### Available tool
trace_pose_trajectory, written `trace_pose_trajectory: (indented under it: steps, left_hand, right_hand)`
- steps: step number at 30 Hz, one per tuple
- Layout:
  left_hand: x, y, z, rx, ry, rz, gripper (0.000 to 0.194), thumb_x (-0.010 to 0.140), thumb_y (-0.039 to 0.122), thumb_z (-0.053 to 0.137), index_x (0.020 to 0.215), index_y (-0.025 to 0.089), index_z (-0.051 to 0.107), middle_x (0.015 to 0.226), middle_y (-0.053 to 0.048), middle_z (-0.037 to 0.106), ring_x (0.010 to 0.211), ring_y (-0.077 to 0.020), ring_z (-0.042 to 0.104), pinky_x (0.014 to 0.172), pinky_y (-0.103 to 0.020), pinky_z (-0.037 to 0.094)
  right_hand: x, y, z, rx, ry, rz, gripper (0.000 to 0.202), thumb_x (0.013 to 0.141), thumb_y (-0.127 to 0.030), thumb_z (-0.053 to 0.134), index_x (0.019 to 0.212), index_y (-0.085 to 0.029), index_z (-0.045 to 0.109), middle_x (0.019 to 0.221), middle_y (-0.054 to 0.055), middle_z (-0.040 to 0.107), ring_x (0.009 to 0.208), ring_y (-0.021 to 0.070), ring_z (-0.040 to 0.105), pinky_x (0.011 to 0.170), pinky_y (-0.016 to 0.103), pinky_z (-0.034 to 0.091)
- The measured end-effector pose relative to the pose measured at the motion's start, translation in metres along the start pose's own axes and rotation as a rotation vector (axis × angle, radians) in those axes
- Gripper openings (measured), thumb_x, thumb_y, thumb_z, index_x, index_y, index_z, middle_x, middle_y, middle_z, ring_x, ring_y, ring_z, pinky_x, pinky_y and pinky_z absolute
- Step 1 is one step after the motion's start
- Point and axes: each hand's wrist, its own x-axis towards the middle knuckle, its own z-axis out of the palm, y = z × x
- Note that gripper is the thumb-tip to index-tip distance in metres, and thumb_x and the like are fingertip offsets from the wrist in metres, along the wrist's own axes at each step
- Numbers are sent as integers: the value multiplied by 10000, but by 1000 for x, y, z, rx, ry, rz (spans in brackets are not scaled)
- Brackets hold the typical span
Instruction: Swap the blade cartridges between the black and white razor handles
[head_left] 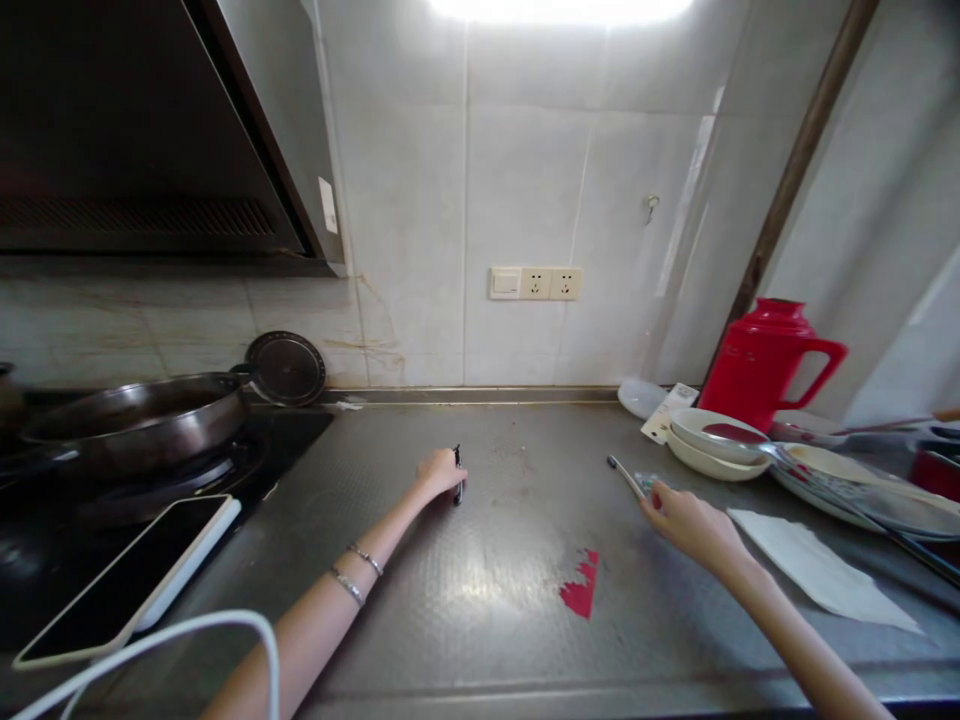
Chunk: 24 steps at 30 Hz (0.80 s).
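Observation:
On the steel counter [510,500], my left hand [436,474] is closed around a small black-and-silver object [458,490], held upright; its kind cannot be made out. To the right, my right hand [686,518] pinches a slim, pale stick with a dark tip [625,474], which points up and to the left. A small clear, bluish piece [647,482] shows beside those fingers, partly hidden. Between my forearms lies a jagged-edged red scrap [582,586], flat on the counter and apart from both hands.
At left are a pan [150,430] on the black stove and a phone [127,580] with a white cable [217,617]. A red thermos [765,365], stacked bowls [712,460] and a white paper towel [821,570] stand or lie at right. A wall socket [535,284] is behind.

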Motion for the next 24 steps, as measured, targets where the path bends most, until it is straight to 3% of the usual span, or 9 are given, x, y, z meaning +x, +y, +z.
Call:
trace_pose_trajectory:
  steps: [6,10,14,24]
  left_hand:
    - [-8,1,0,-4,43,13,291,735,381,506,726,157,691,823,-140,697,842,-268,646,648,-291,444]
    - [-12,-3,-6,-35,64,18,371,791,420,433,682,162,676,776,-128,687,813,-260,643,640,-290,426]
    - [-14,-13,-11,-78,54,25,323,769,373,458,621,159,649,675,-88,658,677,-205,615,566,-247,370]
    - [-23,-38,-20,-173,77,43,366,788,383,433,537,149,563,531,-14,554,530,-131,494,503,-221,272]
  right_hand:
    - [8,24,8,-1,-3,-88,307,845,-431,358,996,-217,517,823,88,667,750,276,643,555,299,354]
    - [13,33,13,1,-25,-48,344,821,-486,392,906,-198,559,807,106,664,750,290,638,556,302,354]
    - [18,33,14,-24,-97,-70,348,830,-453,387,759,-185,597,800,110,662,766,281,636,571,304,363]
    - [28,26,21,-3,-124,-194,338,865,-322,346,780,-154,627,843,131,665,777,246,638,597,290,374]
